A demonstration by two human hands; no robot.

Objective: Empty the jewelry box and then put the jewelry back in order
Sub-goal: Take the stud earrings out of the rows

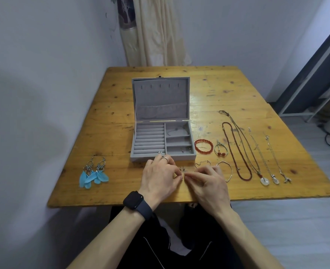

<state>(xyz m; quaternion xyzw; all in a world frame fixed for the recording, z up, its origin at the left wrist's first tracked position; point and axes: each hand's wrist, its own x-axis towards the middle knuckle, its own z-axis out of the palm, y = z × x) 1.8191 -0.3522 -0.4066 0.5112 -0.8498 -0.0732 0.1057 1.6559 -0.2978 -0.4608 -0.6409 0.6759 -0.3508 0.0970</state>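
Black trouser legs (160, 245) fill the nearest ground, below the worn yellow pine table (110, 117). A dark smartwatch (136, 203) sits on the left wrist. Over the table's near edge the left hand (159, 179) and right hand (208, 183) meet, thumb and forefinger of each pinched together on one small ring (182, 174); the other fingers are loosely curled. A second ring (165, 159) is worn on a left finger.

Just beyond the hands lie tiny stud earrings (182, 168), a thin chain (202, 163) and a slim bracelet (227, 170). Well to the left lies a pair of blue feather earrings (93, 174). To the right, four long necklaces (257, 152) lie side by side, pendants toward the near edge.

Next back, a red bead bracelet (203, 146) and a cord bracelet (220, 149) lie just beside the grey velvet jewelry box (181, 156), which stands mid-table, straight beyond the hands. Its lid (161, 98) is open and upright, with hooks and a pocket. Ring rolls fill the left half, three compartments the right; a small stud (160, 152) sits on the nearest roll.

A pale curtain (152, 32) hangs behind.
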